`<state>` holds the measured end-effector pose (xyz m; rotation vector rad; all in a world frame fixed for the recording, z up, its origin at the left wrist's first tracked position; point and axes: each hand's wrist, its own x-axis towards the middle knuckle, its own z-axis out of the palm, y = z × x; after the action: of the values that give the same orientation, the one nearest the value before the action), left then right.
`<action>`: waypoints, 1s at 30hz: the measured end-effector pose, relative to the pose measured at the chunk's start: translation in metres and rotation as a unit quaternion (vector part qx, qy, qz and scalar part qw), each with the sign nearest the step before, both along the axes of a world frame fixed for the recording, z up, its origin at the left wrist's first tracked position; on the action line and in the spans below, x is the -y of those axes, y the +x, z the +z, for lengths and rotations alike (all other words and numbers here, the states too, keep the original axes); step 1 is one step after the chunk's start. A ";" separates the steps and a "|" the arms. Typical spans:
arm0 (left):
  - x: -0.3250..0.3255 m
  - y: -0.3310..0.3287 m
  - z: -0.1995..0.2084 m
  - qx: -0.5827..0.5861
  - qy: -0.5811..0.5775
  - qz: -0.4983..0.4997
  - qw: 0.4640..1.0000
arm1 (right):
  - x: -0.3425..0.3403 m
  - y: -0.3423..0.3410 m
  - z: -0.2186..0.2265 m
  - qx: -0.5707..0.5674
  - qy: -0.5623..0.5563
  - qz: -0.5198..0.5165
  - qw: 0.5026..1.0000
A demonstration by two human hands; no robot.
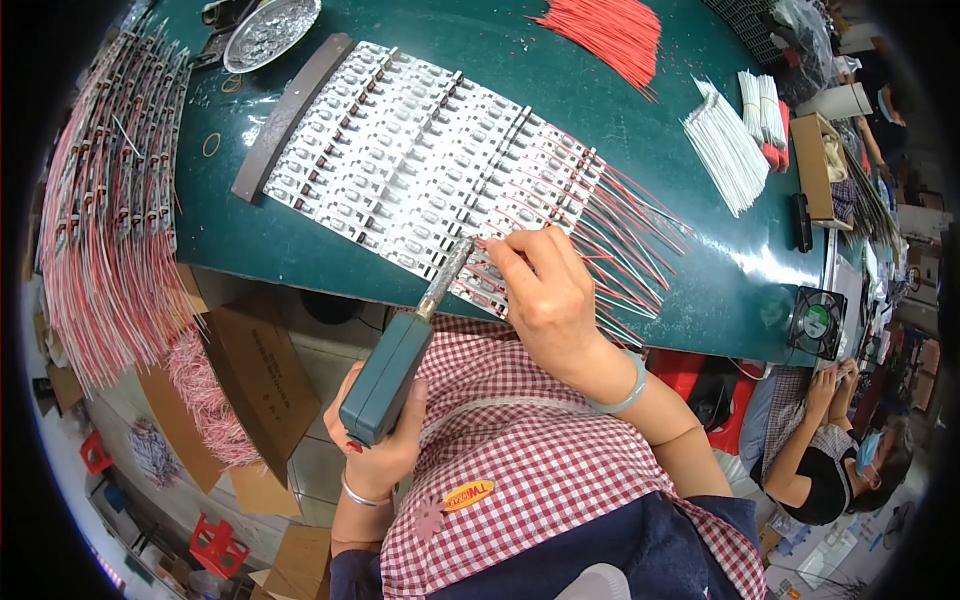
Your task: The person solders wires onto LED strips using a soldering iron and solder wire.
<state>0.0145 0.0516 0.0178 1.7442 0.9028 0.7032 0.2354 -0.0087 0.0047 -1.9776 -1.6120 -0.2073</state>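
My left hand (385, 440) is wrapped round the green handle of a soldering iron (385, 375). Its metal tip reaches up and right to the near edge of a white panel of small circuit boards (410, 150), close to my right fingertips. My right hand (548, 300) is closed in a pinch over the panel, just right of the tip. What lies between those fingers is too small and covered to make out. Red and white wires (635, 235) fan out from the panel's right part, some passing behind my right hand. A dark bar (290, 120) lies along the panel's left end.
Wired boards (110, 180) hang over the table's left edge above a cardboard box (255, 370). Farther back are a metal dish (272, 35), red wires (610, 35) and white wires (725, 145). A small fan (817, 322) stands at right, near a seated co-worker (815, 450).
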 end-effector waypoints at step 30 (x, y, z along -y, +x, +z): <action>0.007 -0.014 0.001 -0.015 0.018 0.005 1.000 | 0.003 -0.007 -0.004 -0.003 0.020 0.010 1.000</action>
<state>0.0007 0.0451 0.0191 1.7878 0.9253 0.7047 0.2286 -0.0120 0.0012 -1.9296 -1.6122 -0.2244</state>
